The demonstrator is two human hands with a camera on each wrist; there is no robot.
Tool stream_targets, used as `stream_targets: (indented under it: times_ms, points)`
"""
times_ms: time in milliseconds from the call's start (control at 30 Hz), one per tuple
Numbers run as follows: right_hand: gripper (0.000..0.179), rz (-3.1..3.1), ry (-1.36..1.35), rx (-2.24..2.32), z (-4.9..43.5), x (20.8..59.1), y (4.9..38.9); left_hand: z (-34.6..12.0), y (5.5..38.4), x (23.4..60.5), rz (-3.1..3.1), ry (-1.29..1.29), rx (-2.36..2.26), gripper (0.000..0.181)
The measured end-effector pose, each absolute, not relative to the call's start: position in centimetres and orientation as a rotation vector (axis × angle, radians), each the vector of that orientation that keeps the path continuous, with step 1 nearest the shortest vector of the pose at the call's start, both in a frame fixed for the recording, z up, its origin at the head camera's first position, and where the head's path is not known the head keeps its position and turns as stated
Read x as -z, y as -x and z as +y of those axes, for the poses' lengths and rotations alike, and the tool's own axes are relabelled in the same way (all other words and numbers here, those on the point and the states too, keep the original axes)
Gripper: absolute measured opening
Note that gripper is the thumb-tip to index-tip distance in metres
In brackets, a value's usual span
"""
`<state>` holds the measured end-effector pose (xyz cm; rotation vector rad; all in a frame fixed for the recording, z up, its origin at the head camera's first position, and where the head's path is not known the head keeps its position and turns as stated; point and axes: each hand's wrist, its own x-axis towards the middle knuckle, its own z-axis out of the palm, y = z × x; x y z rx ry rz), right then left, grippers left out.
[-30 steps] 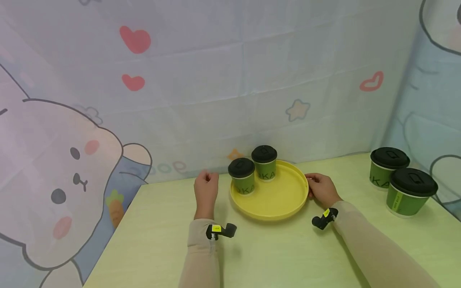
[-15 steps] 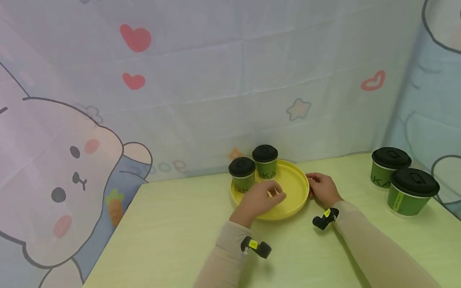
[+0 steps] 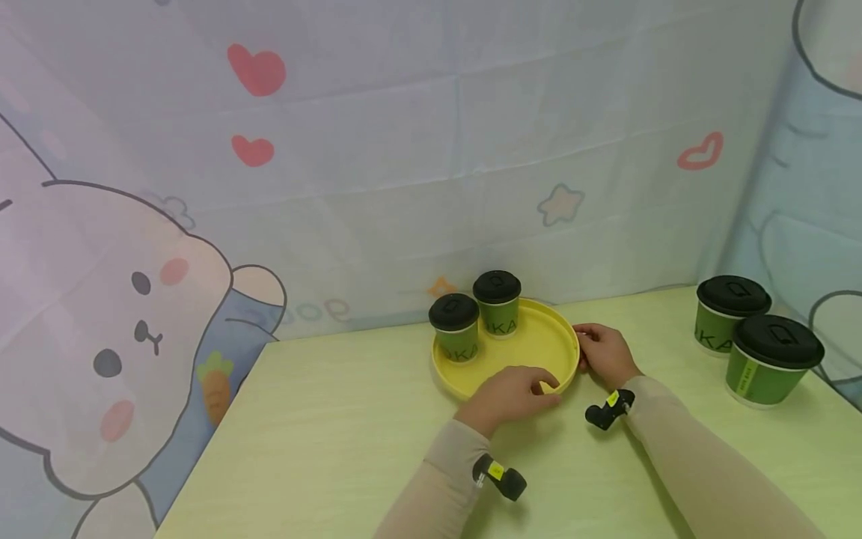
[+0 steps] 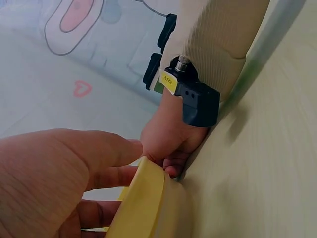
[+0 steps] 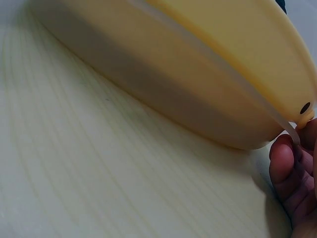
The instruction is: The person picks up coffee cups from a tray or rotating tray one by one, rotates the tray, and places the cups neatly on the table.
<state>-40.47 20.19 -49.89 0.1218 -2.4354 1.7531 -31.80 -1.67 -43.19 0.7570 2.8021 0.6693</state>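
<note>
A round yellow tray [image 3: 539, 346] with a raised rim rests on the table. Two green paper cups with black lids, a front one [image 3: 458, 344] and a back one [image 3: 500, 320], stand on its left side. My left hand [image 3: 513, 395] is at the tray's near rim. In the left wrist view its fingers [image 4: 114, 177] reach behind the rim [image 4: 141, 198], the thumb stays apart above them, and the fingertips are partly hidden. At the tray's right edge, my right hand [image 3: 604, 352] pinches the rim; the right wrist view shows curled fingers [image 5: 283, 161] there.
Two larger green paper cups with black lids, one behind [image 3: 715, 329] and one in front [image 3: 764, 378], stand close together at the table's right. A printed cloth backdrop [image 3: 377, 187] rises behind the pale table [image 3: 303, 434].
My left hand has moved from left of the tray, across its front cup, to the near rim, and its fingers have loosened. My right hand and the cups stay in place.
</note>
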Motion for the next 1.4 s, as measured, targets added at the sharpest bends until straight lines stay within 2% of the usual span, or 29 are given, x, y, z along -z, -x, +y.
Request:
stream_targets:
  times_ms: [833,1400]
  points:
    - [0.038,-2.453,-0.142,-1.720,20.2,49.8,40.6,-4.9,32.8,41.7,2.692,-0.817,-0.640,0.024]
    - [0.038,-2.444,-0.166,-1.714,20.3,49.8,40.4,-6.1,32.8,41.1,2.693,-0.707,-0.543,0.027]
